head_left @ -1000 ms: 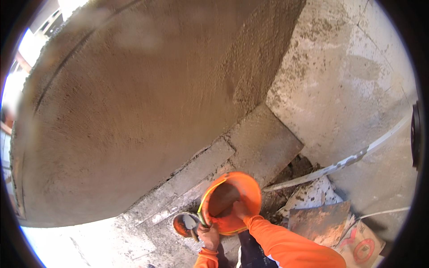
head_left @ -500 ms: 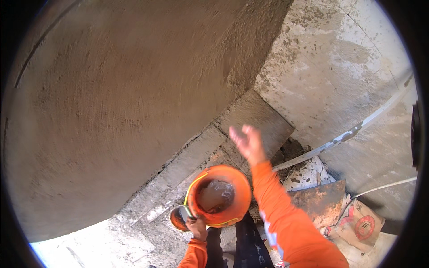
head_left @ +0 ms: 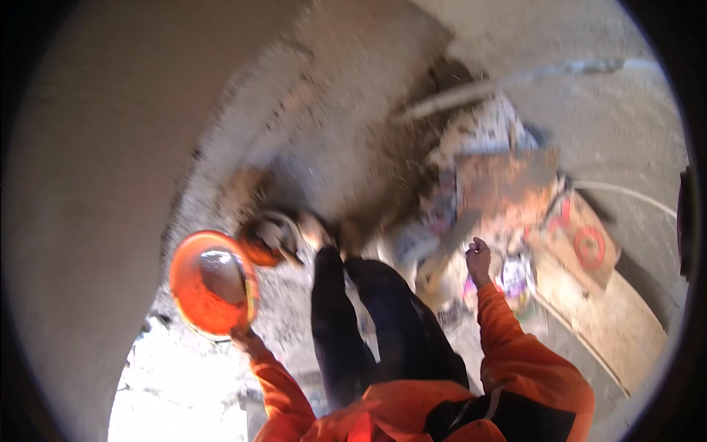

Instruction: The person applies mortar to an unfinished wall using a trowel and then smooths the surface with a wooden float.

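An orange bucket (head_left: 202, 283), with murky liquid in it, is at the left and looks tilted. My left hand (head_left: 248, 341) is closed at its near rim; whether it grips the rim or the yellow handle is too blurred to tell. Just right of the bucket, a round dark container (head_left: 269, 237) with an orange side sits on the ground, with a tool-like shape in it. My right hand (head_left: 479, 263) hangs at the right with its fingers curled and nothing visible in them, nearest to a heap of bags and wrappers (head_left: 515, 272).
A wet, plastered surface (head_left: 96, 184) fills the left. A pale pole (head_left: 471, 92) slants across the upper right. Below it lie a rusty brown sheet (head_left: 508, 177), a brown paper sack (head_left: 585, 239) and a tan board (head_left: 611, 324). My dark-trousered legs (head_left: 383, 317) stand in the middle.
My view has swung down and right. My right hand, formerly raised and open over the ground ahead, is now lowered with curled fingers. The bucket has shifted left, with my left hand at its rim.
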Demonstrator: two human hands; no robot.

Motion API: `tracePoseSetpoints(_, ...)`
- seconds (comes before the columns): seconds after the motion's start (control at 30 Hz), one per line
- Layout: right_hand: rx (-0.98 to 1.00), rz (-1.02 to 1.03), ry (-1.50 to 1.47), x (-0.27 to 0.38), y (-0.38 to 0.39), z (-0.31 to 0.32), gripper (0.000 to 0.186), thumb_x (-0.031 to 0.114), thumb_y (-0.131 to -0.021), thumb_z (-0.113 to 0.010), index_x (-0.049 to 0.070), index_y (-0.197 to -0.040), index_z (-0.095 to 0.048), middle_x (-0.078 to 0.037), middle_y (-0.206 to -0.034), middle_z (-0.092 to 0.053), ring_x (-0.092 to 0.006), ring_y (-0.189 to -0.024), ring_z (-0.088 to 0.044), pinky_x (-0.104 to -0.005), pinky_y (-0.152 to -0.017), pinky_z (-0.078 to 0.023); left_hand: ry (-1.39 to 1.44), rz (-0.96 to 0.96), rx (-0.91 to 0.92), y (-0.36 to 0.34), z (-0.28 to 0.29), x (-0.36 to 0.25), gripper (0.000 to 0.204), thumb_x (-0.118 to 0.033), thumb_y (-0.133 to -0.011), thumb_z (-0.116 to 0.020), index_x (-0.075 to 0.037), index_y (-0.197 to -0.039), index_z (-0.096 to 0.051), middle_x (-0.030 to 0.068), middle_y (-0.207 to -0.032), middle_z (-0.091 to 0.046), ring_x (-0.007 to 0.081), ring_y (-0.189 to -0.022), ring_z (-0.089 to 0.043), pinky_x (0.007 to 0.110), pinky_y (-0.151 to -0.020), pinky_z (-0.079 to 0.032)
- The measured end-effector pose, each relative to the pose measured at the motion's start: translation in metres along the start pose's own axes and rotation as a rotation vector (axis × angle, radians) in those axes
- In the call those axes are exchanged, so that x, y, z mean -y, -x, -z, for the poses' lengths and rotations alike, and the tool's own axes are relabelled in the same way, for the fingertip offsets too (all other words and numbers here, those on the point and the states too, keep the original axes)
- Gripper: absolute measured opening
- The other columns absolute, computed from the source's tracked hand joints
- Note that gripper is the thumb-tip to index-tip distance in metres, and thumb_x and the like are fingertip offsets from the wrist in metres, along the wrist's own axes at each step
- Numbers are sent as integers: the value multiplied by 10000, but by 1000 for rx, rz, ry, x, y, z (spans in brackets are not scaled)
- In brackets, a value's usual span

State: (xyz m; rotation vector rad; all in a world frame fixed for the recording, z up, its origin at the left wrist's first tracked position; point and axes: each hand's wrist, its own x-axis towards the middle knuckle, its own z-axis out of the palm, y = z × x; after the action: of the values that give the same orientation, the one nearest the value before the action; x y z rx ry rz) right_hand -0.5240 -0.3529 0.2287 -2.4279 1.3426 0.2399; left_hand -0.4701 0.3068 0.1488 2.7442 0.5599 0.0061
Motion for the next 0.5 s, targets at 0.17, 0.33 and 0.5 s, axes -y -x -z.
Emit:
tracePoseSetpoints(0.17, 504, -455, 169, -71, 109, -22, 615, 172, -703, -651, -32, -1248, -451, -282, -1156, -552, -404, -1092, -535, -447, -919, -434, 133, 552, 80, 38, -46, 102, 139, -53, -818, -612, 40, -921, -618, 81, -697, -593, 185, -580, -521, 319, -528, -428)
tracePoseSetpoints(0.33, 239, 55, -13, -184, 114, -85, 727, 149, -694, -784, -7, -1277, -378, -126, -1190, -454, -225, -1081, -461, -362, -883, -422, 766, 1048, 272, 50, -121, 182, 118, -150, -865, -585, -68, -934, -632, -5, -682, -541, 106, -532, -433, 274, -453, -342)
tracePoseSetpoints(0.5, 228, -398, -343, -143, 56, -101, 317, 166, -851, -642, -21, -1066, -504, -116, -1056, -557, -209, -961, -530, -345, -852, -439, 538, 1103, 39, 78, -222, 122, 243, -324, -864, -662, -86, -866, -611, -30, -614, -477, 92, -524, -395, 281, -442, -315)
